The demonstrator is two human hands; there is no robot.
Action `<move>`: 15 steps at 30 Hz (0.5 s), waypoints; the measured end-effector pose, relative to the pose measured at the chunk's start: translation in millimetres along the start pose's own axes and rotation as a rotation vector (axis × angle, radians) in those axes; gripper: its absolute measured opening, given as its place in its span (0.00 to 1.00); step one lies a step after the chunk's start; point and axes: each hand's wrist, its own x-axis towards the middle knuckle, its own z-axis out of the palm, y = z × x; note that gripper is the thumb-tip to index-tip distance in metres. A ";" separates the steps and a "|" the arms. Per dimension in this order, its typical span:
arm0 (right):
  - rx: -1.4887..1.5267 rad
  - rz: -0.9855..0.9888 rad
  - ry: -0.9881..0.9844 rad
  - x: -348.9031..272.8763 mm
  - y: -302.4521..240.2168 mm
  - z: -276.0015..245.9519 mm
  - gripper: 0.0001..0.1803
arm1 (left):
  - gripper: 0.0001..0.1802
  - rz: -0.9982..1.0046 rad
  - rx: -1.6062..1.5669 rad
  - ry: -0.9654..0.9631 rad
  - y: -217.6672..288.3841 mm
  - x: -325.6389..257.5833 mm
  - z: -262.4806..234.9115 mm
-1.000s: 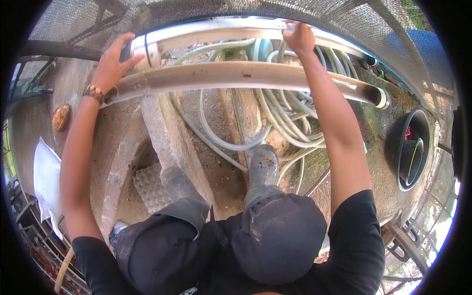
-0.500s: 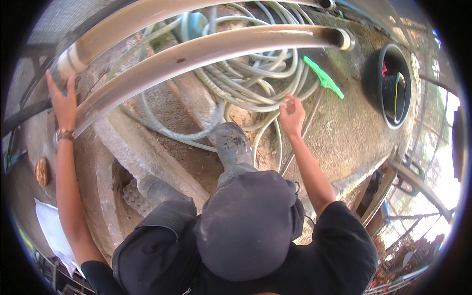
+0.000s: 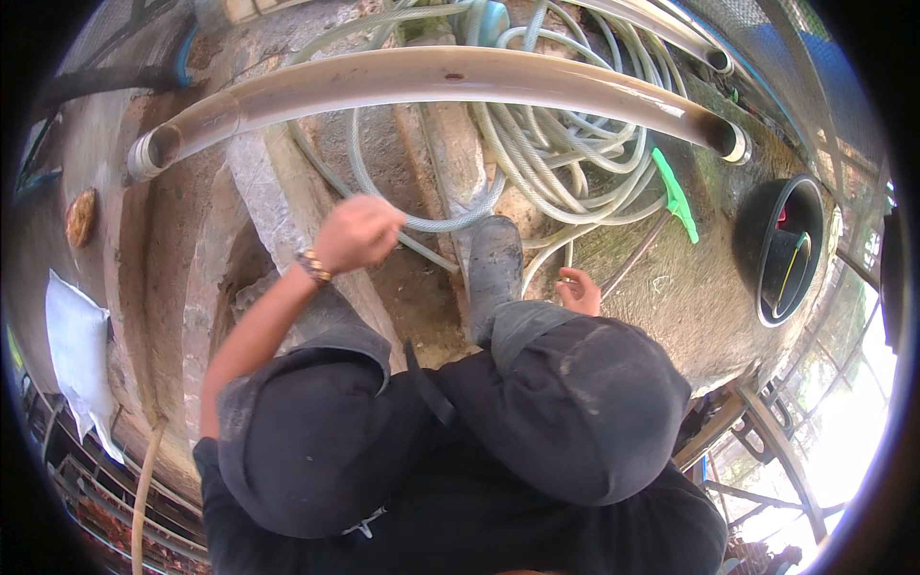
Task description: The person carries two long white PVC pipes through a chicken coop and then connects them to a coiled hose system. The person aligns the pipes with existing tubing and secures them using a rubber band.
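Observation:
My left hand (image 3: 359,235) is curled closed above the ground, in front of the loops of clear braided hose (image 3: 565,192). It is slightly blurred, and its inner side is hidden. A long beige-grey plastic pipe (image 3: 422,77) lies across the view beyond it, apart from both hands. My right hand (image 3: 580,290) shows beside my right knee, its fingers loosely bent and apart with nothing seen in them. My knee hides its wrist. Close to that hand runs the thin handle (image 3: 634,254) of a tool with a green head (image 3: 677,196).
A black tub (image 3: 767,311) with things inside stands at the right. A second pipe (image 3: 661,29) lies at the far right. A white sack (image 3: 77,345) and a brown husk-like lump (image 3: 80,218) lie at the left. Concrete ledges (image 3: 273,201) run near my boots (image 3: 495,259).
My left hand has left the pipe's left end and come inward, its fingers closing. My right hand has drawn back toward my knee. The whole view has shifted.

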 end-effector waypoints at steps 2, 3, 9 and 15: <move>0.024 0.013 0.003 4.7 7.3 -9.9 0.18 | 0.07 -0.072 -0.072 -0.179 -0.8 -23.4 45.8; 0.037 0.008 0.018 5.4 12.0 -13.3 0.18 | 0.07 -0.111 -0.104 -0.251 -0.9 -31.5 67.0; 0.102 0.101 -0.091 -21.7 39.4 -26.7 0.18 | 0.09 -0.029 -0.101 -0.794 8.0 -52.6 142.8; 0.062 0.264 -0.090 -95.4 58.5 -39.1 0.18 | 0.18 0.011 0.093 -0.947 -30.7 -68.2 179.2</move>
